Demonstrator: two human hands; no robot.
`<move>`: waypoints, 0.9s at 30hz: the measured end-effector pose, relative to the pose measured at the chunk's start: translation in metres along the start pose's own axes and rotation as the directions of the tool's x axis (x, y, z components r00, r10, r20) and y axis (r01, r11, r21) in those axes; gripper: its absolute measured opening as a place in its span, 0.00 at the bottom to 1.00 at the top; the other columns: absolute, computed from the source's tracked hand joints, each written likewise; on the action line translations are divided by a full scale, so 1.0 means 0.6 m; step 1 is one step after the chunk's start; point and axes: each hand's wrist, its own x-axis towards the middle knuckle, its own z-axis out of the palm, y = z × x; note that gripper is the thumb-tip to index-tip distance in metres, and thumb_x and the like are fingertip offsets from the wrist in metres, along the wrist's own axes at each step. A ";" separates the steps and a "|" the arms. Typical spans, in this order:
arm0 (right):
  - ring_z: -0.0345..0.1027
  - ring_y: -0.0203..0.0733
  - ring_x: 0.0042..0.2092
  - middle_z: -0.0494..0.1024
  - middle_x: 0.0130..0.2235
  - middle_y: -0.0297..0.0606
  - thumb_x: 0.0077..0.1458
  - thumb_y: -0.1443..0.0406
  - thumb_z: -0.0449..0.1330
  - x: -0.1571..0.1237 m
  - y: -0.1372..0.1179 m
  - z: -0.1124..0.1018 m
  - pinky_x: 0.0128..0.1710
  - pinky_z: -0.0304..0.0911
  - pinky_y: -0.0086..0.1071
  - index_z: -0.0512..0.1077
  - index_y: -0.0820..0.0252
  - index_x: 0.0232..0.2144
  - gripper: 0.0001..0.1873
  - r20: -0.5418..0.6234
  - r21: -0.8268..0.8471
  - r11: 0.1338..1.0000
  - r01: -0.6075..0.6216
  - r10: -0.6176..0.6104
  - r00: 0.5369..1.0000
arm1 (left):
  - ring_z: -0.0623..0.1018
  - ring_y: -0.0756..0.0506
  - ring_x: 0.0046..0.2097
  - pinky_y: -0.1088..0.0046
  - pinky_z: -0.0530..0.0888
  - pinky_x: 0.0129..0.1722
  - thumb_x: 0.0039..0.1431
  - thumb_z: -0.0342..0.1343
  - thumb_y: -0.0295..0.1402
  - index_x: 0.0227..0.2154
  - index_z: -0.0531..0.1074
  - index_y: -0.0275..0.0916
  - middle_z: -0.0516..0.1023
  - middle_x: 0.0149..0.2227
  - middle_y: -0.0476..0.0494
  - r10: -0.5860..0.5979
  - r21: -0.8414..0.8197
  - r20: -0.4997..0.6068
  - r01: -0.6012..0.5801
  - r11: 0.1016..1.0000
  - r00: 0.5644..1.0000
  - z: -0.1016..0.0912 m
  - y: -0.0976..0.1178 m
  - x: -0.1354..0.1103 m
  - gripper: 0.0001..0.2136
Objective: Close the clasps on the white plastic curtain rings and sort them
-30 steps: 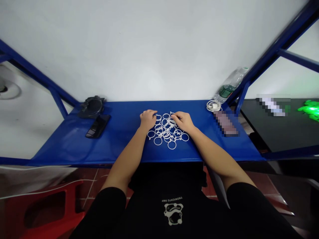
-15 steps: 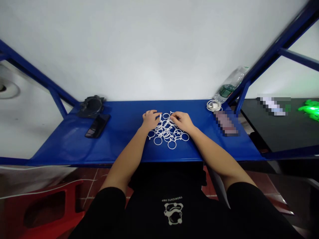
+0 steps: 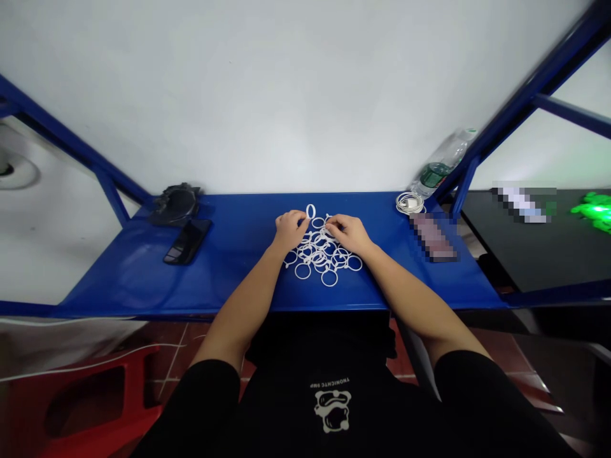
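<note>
A heap of several white plastic rings (image 3: 323,257) lies in the middle of the blue table (image 3: 238,280). My left hand (image 3: 289,229) rests at the heap's left edge, its fingers pinched on one white ring (image 3: 310,210) that stands upright above the pile. My right hand (image 3: 349,231) lies on the heap's upper right side, fingers curled and pinching at rings in the pile. Both forearms reach in from the near edge.
A dark phone (image 3: 187,241) and a black object (image 3: 175,203) lie at the table's left rear. A coiled white cable (image 3: 409,203) and a plastic bottle (image 3: 442,160) sit at the right rear by a blue frame post (image 3: 520,95). A red stool (image 3: 81,407) stands below left.
My left hand slid right along the heap's edge and raised one ring upright out of the pile. My right hand has hardly moved.
</note>
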 end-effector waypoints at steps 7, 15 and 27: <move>0.75 0.43 0.34 0.83 0.34 0.38 0.69 0.56 0.60 -0.002 0.001 0.005 0.39 0.66 0.35 0.82 0.57 0.45 0.14 -0.030 0.012 0.999 0.045 -0.045 0.999 | 0.81 0.43 0.52 0.65 0.75 0.56 0.76 0.48 0.34 0.49 0.80 0.42 0.84 0.49 0.42 0.273 -0.142 0.000 -0.270 0.952 0.962 -0.014 0.037 -0.028 0.14; 0.71 0.42 0.33 0.80 0.31 0.38 0.70 0.57 0.57 -0.005 0.004 0.009 0.37 0.62 0.34 0.79 0.56 0.35 0.16 0.001 -0.049 0.995 0.093 -0.093 0.996 | 0.80 0.40 0.49 0.61 0.74 0.54 0.77 0.48 0.36 0.46 0.80 0.42 0.84 0.44 0.41 0.369 -0.028 0.072 -0.368 0.929 0.927 -0.009 0.044 -0.035 0.14; 0.74 0.47 0.37 0.82 0.33 0.40 0.68 0.57 0.60 0.009 0.011 0.002 0.43 0.65 0.40 0.80 0.55 0.36 0.12 -0.029 -0.128 0.990 0.067 -0.071 0.997 | 0.79 0.40 0.50 0.60 0.72 0.55 0.75 0.51 0.35 0.45 0.81 0.42 0.84 0.47 0.41 0.345 -0.017 0.039 -0.345 0.939 0.938 -0.023 0.040 -0.025 0.12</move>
